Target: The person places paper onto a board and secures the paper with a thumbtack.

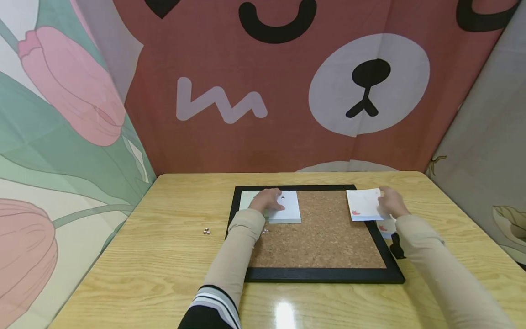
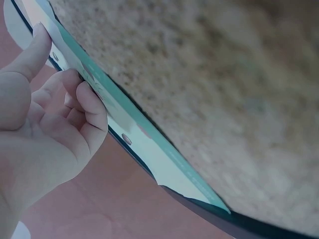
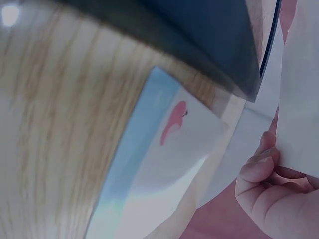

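Note:
A black-framed cork board (image 1: 324,242) lies on the table. At its upper left are a pale green note sheet (image 1: 247,198) and a white note sheet (image 1: 291,211), with a small metallic pin (image 1: 282,198) on the white one. My left hand (image 1: 266,200) touches these sheets, thumb extended and fingers loosely bent; the left wrist view shows a round pin head (image 2: 127,139) in the nearer sheet. Over the board's upper right, my right hand (image 1: 393,203) pinches a white note sheet (image 1: 363,205) by its right edge; a small red drawing marks its corner.
Another white sheet with a blue band (image 3: 144,164) lies on the table (image 1: 156,274) beside the board, near a black object (image 1: 397,246) of unclear kind. Small shiny pieces (image 1: 207,231) sit left of the board, others (image 1: 265,230) on the cork. A printed cloth (image 1: 279,141) hangs behind.

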Motion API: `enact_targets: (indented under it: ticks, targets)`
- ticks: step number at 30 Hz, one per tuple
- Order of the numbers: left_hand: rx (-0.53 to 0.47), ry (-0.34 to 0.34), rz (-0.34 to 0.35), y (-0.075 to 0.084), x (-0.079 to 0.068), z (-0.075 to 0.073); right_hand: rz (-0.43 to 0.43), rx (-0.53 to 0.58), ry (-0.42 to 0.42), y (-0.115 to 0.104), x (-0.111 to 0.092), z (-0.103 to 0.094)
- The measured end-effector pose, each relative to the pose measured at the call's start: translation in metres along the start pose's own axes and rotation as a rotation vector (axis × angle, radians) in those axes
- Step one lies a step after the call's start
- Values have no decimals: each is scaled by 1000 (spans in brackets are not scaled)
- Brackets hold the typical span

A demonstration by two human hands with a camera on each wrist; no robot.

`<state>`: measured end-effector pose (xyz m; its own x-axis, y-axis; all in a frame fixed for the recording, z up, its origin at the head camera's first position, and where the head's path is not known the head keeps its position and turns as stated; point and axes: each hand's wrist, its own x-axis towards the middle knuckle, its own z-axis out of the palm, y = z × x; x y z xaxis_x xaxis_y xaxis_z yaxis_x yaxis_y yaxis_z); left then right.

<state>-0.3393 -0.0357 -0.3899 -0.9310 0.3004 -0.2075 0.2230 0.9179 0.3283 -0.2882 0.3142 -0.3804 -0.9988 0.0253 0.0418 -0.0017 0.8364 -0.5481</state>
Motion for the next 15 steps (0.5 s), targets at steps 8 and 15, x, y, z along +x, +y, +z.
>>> enact_targets:
  ticks: [8,15]
  targets:
    - [-19,4,-4,-1,-1,1,-54,-29,35,-9,1,4]
    - [-45,13,-2,-1,-3,1,-24,-18,13,7,25,16]
